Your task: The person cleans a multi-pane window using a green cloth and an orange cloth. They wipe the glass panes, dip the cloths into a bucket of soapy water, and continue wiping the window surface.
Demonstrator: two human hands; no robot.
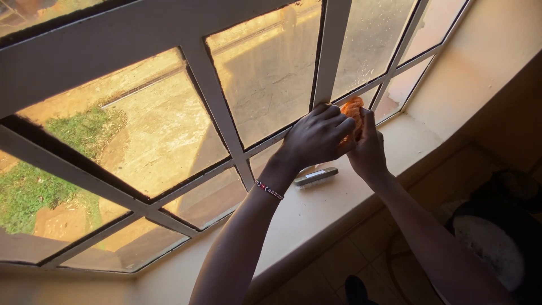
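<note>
A wide window (169, 130) fills most of the view, its pale frame bars dividing the glass into large upper panes and smaller lower ones. Through the glass, on the far side, lie sunlit bare ground and patches of grass at the left. Below the panes runs a cream windowsill (406, 141), stretching from the near left toward the far right corner, where it meets a plain cream wall. Under the sill, at the near right, the floor is tiled, and a dark round object with a pale centre sits at the right edge, too blurred to identify.

Both arms reach up from the bottom of the view and meet just above the sill, in front of the lower bar of the frame. The left hand (316, 138) and the right hand (367, 148) are pressed close together, both clamped around a bunched orange cloth (352, 108); only its top shows above the fingers, right against the frame. The left wrist wears a thin beaded bracelet (269, 190).

On the sill, just near of the hands and below them, lies a small scrubbing brush (316, 177) with a dark back, untouched by either hand.
</note>
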